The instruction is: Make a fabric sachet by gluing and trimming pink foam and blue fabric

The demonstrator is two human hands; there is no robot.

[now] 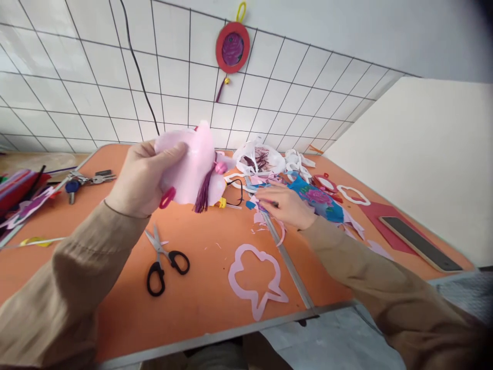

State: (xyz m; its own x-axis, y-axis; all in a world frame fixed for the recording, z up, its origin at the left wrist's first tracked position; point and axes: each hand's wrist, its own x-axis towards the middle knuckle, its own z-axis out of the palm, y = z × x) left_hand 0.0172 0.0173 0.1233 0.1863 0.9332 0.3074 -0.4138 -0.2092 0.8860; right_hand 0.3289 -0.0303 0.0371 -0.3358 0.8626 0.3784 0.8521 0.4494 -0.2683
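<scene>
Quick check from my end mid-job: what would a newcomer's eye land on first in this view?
Probably the pink piece with a purple tassel, held up in the left hand over the orange table. Next, the red-rimmed round ornament hanging against the white tiled wall above. Then the black-handled scissors, blades apart, lying on the table below the left hand.

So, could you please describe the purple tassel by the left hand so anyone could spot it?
Find the orange table, then the person's left hand above it, gripping a pale pink piece. The purple tassel hangs against that piece's right part, with a pink ball beside its top. The other purple tassel, on the wall, has a yellow ball instead.
</scene>
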